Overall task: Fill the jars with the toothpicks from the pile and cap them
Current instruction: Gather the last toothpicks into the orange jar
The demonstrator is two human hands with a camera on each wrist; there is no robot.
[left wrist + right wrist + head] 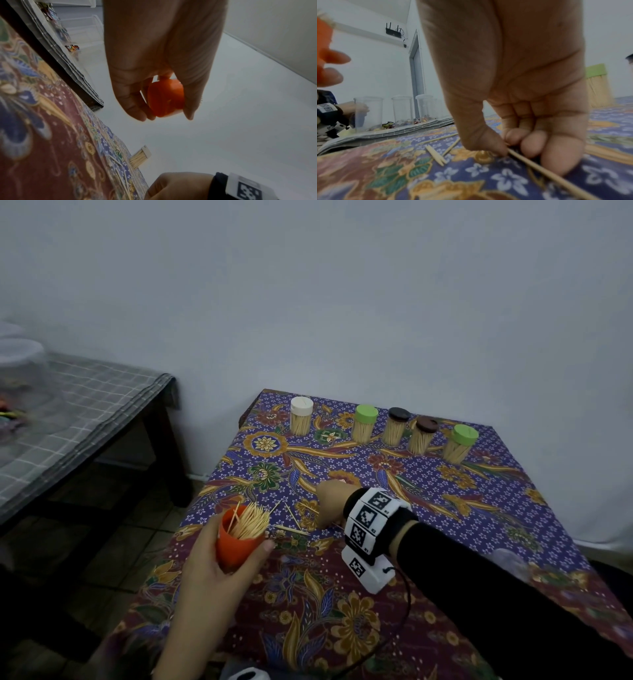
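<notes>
1. The left hand (219,556) grasps an open orange plastic jar (239,542) tilted above the near left edge of the table (513,508). The table is covered with a floral batik cloth in purple, maroon and gold. Fingers and thumb wrap the jar's wall, and in the left wrist view the jar's base (165,98) shows between them.
2. A bundle of wooden toothpicks (248,522) stands out of the jar's mouth at mixed angles.
3. The right hand (334,503) is lowered to the cloth near the table's middle, its fingers curled. In the right wrist view the thumb and fingertips (513,136) pinch a single pale toothpick (539,167) that lies along the cloth.
4. A few loose toothpicks (293,523) lie scattered on the cloth between the two hands.
5. Five capped clear jars packed with toothpicks stand in a row along the far edge of the table: one with a white cap (301,406), two with green caps (366,414) (464,435), and two with dark brown caps (399,414) (427,424) between the green ones.
6. A second table under a grey checked cloth (68,419) stands well apart to the left.
</notes>
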